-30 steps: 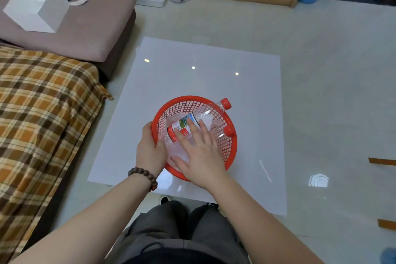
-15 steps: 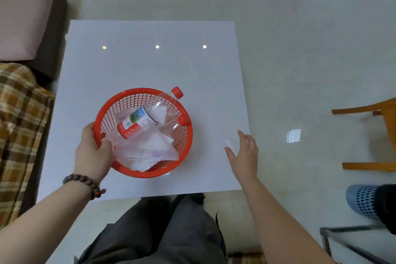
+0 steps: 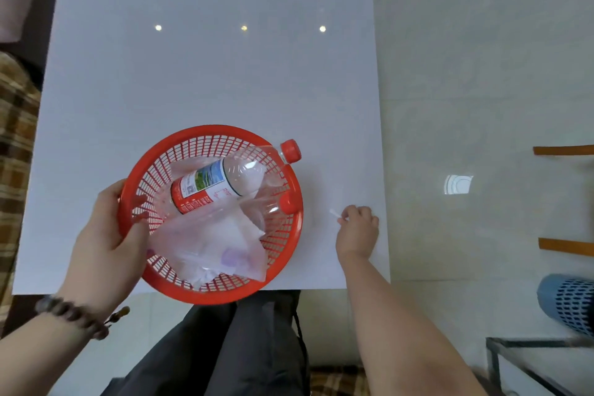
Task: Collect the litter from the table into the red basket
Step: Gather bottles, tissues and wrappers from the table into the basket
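Now my left hand (image 3: 106, 235) grips the basket (image 3: 289, 231) rim at lower left, steadying it; bottle (image 3: 218, 185) and bag (image 3: 209, 244) lie inside. My right hand (image 3: 356, 230) fingers (image 3: 343, 219) pinch a small white scrap (image 3: 334, 212) on the counter (image 3: 209, 74), lower right.

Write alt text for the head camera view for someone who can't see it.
A person's left hand grips the rim of a red basket holding bottles and a plastic bag, while the right hand pinches a small white scrap on the white table.
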Motion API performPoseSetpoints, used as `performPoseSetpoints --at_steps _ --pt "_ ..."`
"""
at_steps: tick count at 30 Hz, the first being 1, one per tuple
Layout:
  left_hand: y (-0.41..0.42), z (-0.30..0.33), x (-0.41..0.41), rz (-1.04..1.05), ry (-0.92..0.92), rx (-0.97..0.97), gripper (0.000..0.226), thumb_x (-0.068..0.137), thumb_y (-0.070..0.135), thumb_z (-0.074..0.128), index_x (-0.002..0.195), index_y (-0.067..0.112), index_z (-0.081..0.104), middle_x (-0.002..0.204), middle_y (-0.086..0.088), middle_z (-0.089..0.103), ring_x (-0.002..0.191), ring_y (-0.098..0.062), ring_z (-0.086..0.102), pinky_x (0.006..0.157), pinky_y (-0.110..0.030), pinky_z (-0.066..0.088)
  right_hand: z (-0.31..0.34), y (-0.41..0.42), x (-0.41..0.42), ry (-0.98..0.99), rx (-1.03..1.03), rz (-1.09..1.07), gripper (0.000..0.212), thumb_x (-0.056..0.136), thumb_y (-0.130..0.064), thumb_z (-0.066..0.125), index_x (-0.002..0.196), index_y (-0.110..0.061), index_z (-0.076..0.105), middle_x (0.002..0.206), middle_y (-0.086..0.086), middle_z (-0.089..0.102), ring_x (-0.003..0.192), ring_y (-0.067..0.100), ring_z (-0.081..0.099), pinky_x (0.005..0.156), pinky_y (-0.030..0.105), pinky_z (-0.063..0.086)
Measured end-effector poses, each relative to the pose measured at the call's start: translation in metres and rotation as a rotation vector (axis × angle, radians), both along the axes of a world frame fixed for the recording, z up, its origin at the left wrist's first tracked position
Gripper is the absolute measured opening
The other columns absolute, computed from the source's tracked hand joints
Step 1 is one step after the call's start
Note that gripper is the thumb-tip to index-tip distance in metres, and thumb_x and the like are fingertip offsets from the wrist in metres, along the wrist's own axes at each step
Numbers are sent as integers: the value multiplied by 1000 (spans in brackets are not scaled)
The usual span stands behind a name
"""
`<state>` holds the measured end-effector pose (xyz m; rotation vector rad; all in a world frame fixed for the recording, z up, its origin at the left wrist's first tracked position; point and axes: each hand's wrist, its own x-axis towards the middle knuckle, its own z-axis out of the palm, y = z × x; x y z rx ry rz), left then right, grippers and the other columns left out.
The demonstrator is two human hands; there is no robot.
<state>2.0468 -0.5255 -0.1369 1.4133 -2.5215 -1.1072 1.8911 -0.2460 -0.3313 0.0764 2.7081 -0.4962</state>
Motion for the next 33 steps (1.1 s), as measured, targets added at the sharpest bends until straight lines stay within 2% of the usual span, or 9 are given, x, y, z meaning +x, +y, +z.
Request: performPoseSetpoints --at_steps 3,8,14,17,19,23,27,30,33 --pt "3 3 1 -15 -28 -1 43 92 14 52 130 29 41 104 8 55 75 -9 58 52 -22 44 7 -3 -3 -40 3 21 12 88 -1 55 83 -10 61 89 7 60 88 29 53 64 37 41" --pt "3 18 9 -38 -21 19 45 89 11 47 127 33 40 97 6 58 78 -23 58 60 -32 45 71 -23 -2 85 -236 -61 12 90 -3 56 82 -11 61 78 -3 49 81 27 54 58 30 37" --pt "12 37 12 -81 72 88 46 87 4 49 128 24 43 103 8 57 87 -17 55 69 -28 39 205 -64 25 368 -564 160 11 87 -9 58 85 -17 66 87 -5 60 87 15 52 70 10 36" --pt "18 47 10 -108 123 143 47 88 4 49 130 23 43 106 8 59 90 -15 56 73 -26 40 253 -94 40 521 -569 496 17 82 -17 52 85 -11 69 88 3 66 90 20 52 77 25 44" --pt "23 54 10 -136 137 167 48 87 2 47 129 24 43 105 8 60 88 -13 56 69 -21 41 264 -110 47 580 -529 677 12 79 -11 59 85 -10 70 85 4 67 84 27 57 72 35 50" --pt "30 67 12 -165 181 210 52 85 -1 43 130 24 42 104 9 60 86 -6 57 65 -4 38 267 -128 57 543 -449 793 27 68 0 80 91 -11 71 84 1 67 82 25 56 72 36 52" --pt "31 73 19 -153 212 249 52 85 -2 42 132 21 42 108 4 61 90 -12 58 66 -5 40 273 -130 64 440 -478 741 27 81 -13 71 108 -14 69 97 2 65 96 26 54 82 42 50" --pt "29 74 24 -133 231 259 52 85 -2 43 131 22 43 109 5 60 92 -11 58 69 -13 42 280 -122 70 423 -467 629 46 80 -29 73 123 -19 60 123 6 58 119 27 47 98 45 45" --pt "27 72 27 -106 238 254 48 88 2 46 130 24 43 106 8 59 86 -4 56 64 -10 40 283 -107 78 451 -437 555 72 78 -50 68 140 -32 38 148 3 34 140 25 25 110 44 30"
